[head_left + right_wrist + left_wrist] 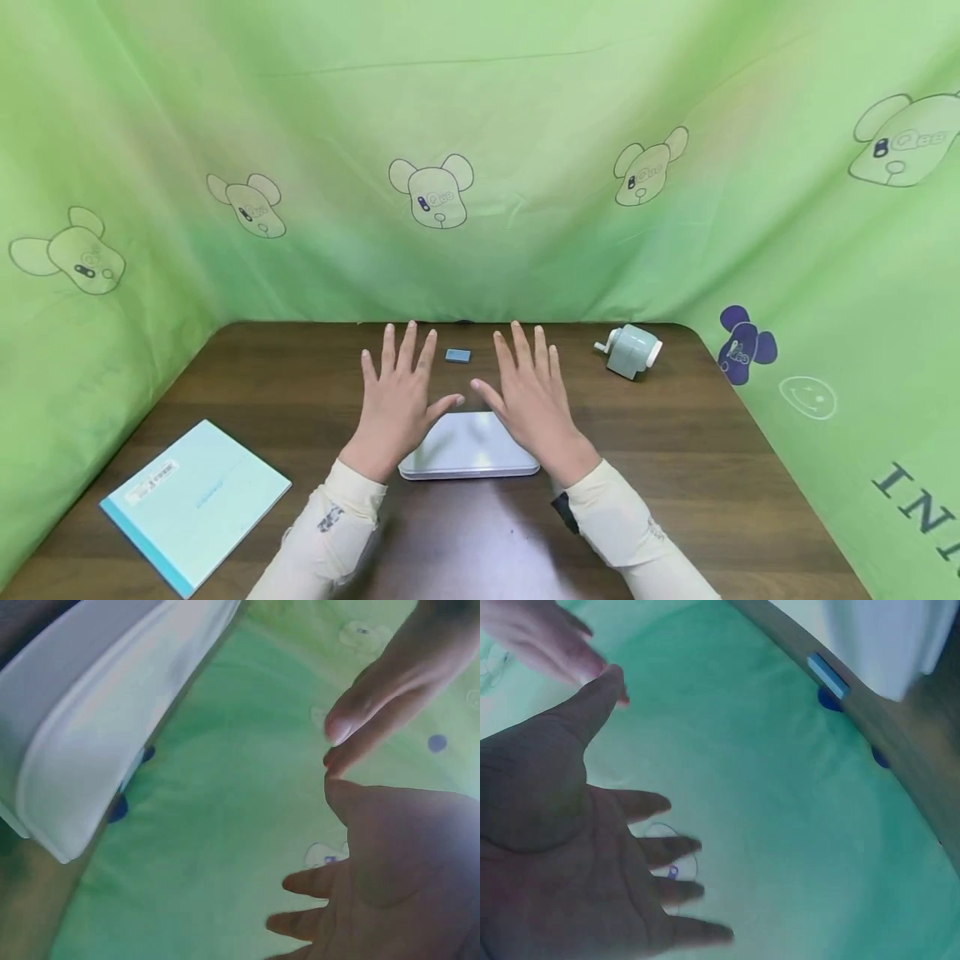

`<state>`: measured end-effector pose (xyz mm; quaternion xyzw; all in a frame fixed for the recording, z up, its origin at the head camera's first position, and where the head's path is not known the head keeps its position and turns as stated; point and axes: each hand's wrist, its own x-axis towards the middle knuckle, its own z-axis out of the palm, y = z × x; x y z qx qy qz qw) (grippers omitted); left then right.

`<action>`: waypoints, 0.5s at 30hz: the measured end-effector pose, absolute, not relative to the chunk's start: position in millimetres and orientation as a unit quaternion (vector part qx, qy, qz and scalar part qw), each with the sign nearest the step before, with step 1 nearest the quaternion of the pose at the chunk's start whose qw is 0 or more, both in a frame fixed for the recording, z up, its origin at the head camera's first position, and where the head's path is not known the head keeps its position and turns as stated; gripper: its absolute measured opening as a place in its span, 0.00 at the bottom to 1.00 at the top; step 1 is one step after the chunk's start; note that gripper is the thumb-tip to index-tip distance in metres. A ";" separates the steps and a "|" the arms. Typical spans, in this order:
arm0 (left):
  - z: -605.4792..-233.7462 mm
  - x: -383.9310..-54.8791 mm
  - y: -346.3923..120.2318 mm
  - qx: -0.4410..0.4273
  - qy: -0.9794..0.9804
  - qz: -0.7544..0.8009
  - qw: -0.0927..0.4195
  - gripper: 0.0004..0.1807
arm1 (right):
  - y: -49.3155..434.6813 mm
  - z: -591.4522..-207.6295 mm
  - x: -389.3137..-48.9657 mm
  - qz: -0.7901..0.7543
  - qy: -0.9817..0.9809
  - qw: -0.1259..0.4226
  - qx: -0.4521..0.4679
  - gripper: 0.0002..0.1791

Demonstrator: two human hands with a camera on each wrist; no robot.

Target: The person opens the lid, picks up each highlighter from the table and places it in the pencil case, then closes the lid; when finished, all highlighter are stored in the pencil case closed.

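Both hands hover palms down with fingers spread, holding nothing. The left hand [393, 404] is over the left part of a white flat case [471, 450], and the right hand [534, 404] is over its right part. Between the two thumbs there is a small gap in the head view. Beyond the fingertips lies a small blue block [457, 356], its kind unclear. In the left wrist view the left palm [562, 847] shows with straight fingers. The right wrist view shows the right palm [405, 855] beside the white case [97, 727].
A light blue notebook [202, 500] with a label lies at the left of the brown wooden table [675, 508]. A grey-green pencil sharpener with a crank [632, 350] stands at the back right. Green printed cloth [525, 258] hangs around the table's back and sides.
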<state>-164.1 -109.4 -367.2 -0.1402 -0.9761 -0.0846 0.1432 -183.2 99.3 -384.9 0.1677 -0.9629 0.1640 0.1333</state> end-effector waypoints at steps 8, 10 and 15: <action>-373.7 -159.8 -107.1 -0.084 -0.988 -0.053 0.117 0.56 | 86.2 -380.8 -181.2 0.068 -0.965 0.207 0.143 0.45; -373.7 -159.9 -108.0 -0.083 -0.988 -0.051 0.120 0.56 | 86.2 -379.3 -182.2 0.063 -0.963 0.218 0.143 0.45; -369.1 -162.3 -108.5 -0.080 -0.988 -0.044 0.123 0.57 | 86.3 -375.7 -184.8 0.068 -0.959 0.235 0.144 0.45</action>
